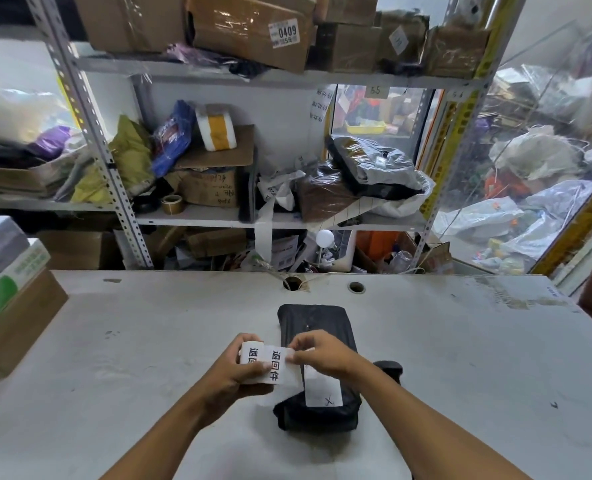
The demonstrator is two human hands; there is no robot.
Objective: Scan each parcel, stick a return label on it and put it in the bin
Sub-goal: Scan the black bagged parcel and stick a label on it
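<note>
The parcel [317, 365] is a black plastic mailer bag lying on the grey desk [460, 358], right in front of the person and partly under the right hand. It looks soft and light — a slack, glossy pouch with its near end bunched up, so it will likely sag and slide if lifted by one corner; gripping it across the middle, or by the bunched end, seems the safer hold. A white sticker [324, 388] marked with a cross already sits on its near half.

The left hand [242, 370] has its fingers curled round a roll of return labels [253, 358], white with bold black characters, held just to the left of the parcel and above the desk. The right hand [317, 353] pinches the free edge of the outermost label [277, 367] between thumb and fingertips, its other fingers loosely bent over the bag. By my reading the label is being peeled off the roll, not yet stuck down. The label is thin and floppy — it may curl onto itself or the fingers, so holding it by one edge makes sense.

A dark object [389, 368], perhaps the scanner, lies just right of the parcel. No bin is in view.
</note>
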